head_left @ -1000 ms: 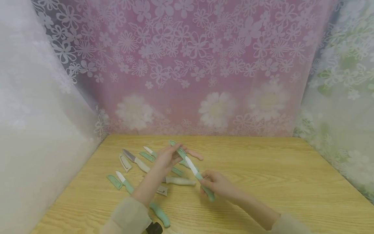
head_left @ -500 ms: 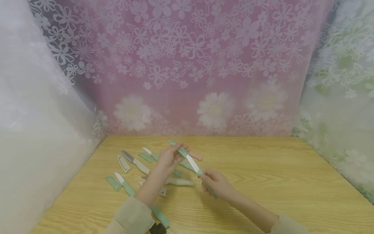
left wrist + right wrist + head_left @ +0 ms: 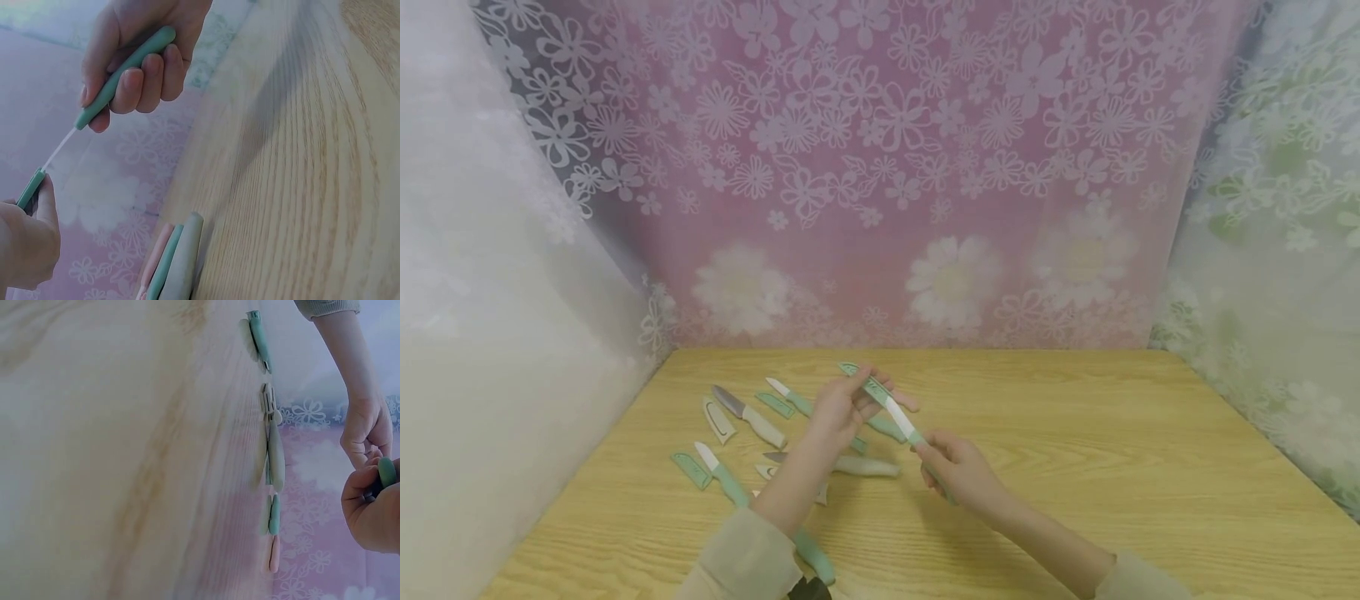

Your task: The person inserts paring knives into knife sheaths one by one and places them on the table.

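Note:
My right hand (image 3: 958, 471) grips the green handle (image 3: 125, 75) of a small knife with a white blade (image 3: 898, 417). In my left hand (image 3: 837, 412) is a green knife sheath (image 3: 876, 388), pinched with the thumb on top and fingers beneath. The blade runs up to the sheath's mouth, and its tip is hidden there. Both are held above the table, slanting from upper left to lower right. In the left wrist view the blade shows edge-on as a thin white line between handle and sheath. The right wrist view shows only the handle's end.
On the wooden table (image 3: 1075, 467) lie several knives and sheaths: a cream knife (image 3: 763, 427), a cream sheath (image 3: 718, 420), a green knife (image 3: 730, 486), green sheaths and a cream handle (image 3: 871, 467). My left forearm covers some. A floral curtain (image 3: 880, 167) hangs behind.
Both hands stay close to where they were. The left hand with the sheath has shifted slightly right, and a little less blade shows between sheath and handle. The right hand has turned the handle slightly.

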The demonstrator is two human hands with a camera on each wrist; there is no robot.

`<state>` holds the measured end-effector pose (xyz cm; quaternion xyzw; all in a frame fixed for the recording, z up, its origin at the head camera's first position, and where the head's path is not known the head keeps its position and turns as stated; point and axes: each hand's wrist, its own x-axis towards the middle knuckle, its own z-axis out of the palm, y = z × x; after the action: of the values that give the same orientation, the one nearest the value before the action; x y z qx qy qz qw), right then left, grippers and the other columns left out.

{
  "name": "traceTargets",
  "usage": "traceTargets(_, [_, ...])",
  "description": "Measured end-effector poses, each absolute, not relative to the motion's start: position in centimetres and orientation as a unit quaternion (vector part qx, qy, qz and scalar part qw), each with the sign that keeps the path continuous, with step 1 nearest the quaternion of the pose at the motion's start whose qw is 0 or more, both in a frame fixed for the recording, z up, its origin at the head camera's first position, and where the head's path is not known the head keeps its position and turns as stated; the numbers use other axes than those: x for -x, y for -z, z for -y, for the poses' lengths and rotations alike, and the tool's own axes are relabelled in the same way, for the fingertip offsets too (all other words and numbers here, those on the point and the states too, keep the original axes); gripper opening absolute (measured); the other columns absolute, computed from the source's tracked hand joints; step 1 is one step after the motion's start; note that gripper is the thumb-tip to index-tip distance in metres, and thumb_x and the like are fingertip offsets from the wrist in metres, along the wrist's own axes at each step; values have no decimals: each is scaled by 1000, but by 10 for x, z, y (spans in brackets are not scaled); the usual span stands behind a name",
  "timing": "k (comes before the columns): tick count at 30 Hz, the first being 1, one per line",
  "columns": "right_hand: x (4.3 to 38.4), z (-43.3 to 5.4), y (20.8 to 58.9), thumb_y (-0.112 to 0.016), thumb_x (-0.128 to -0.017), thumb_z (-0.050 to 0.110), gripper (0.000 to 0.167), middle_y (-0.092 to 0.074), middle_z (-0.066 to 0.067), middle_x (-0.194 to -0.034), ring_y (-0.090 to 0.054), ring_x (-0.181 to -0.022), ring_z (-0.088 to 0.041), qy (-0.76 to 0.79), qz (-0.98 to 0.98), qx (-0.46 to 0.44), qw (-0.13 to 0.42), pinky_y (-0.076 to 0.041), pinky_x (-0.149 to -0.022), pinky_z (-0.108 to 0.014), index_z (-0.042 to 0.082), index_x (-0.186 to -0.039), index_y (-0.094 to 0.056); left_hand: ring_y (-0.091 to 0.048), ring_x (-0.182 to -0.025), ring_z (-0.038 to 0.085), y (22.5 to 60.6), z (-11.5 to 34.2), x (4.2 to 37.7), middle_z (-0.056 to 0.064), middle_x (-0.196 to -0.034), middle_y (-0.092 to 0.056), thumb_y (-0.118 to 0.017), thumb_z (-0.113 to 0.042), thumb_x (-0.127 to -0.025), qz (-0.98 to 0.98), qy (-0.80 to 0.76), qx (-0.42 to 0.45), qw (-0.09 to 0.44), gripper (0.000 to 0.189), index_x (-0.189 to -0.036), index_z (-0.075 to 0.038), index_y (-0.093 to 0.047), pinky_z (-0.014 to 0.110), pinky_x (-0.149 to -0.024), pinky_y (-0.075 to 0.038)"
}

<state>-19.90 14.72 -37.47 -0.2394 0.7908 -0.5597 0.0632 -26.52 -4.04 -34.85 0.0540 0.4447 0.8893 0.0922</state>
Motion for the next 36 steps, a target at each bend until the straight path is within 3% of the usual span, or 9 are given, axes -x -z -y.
traceTargets(4, [198, -148, 374, -40, -100, 12, 28, -48, 0, -61, -39, -46, -1, 563, -789, 242, 53, -32, -39, -10, -13, -105, -50, -63, -95, 24, 348, 38, 264, 16, -101, -60, -50, -12, -96, -430, -897, -47, 93, 17, -91, 0, -60, 35, -94, -47])
traceTargets(11, [199, -150, 374, -39, -100, 12, 28, -45, 1, -60, -34, -43, 0, 573, -787, 224, 43, -27, -37, -10, -13, -105, -52, -60, -103, 28, 347, 36, 263, 19, -105, -59, -52, -13, -95, -426, -899, -38, 91, 20, -100, 6, -55, 33, -90, -50])
traceTargets(17, [199, -151, 375, -40, -100, 12, 29, -44, 1, -60, -33, -43, -1, 578, -784, 223, 40, -27, -38, -10, -14, -106, -52, -63, -98, 27, 348, 34, 262, 16, -97, -63, -51, -10, -96, -415, -904, -35, 93, 16, -94, 4, -59, 39, -94, -46])
traceTargets(20, [199, -151, 374, -41, -99, 13, 29, -44, 1, -60, -33, -43, -1, 570, -789, 226, 38, -27, -38, -10, -12, -106, -53, -63, -97, 27, 348, 34, 262, 15, -95, -63, -49, -8, -96, -418, -903, -37, 98, 17, -101, 7, -57, 39, -94, -46])
traceTargets(24, [201, -152, 372, -42, -99, 12, 28, -44, 1, -59, -33, -43, -1, 560, -794, 234, 31, -27, -37, -11, -12, -106, -54, -63, -98, 28, 348, 34, 262, 16, -98, -62, -49, -8, -96, -422, -900, -41, 102, 23, -110, 11, -50, 38, -93, -47])
traceTargets(36, [200, -149, 372, -41, -99, 10, 28, -44, 2, -58, -34, -43, 0, 581, -779, 235, 37, -29, -39, -10, -16, -105, -51, -61, -101, 29, 352, 30, 262, 21, -109, -58, -51, -9, -95, -409, -905, -31, 115, 24, -112, 9, -49, 39, -95, -45])
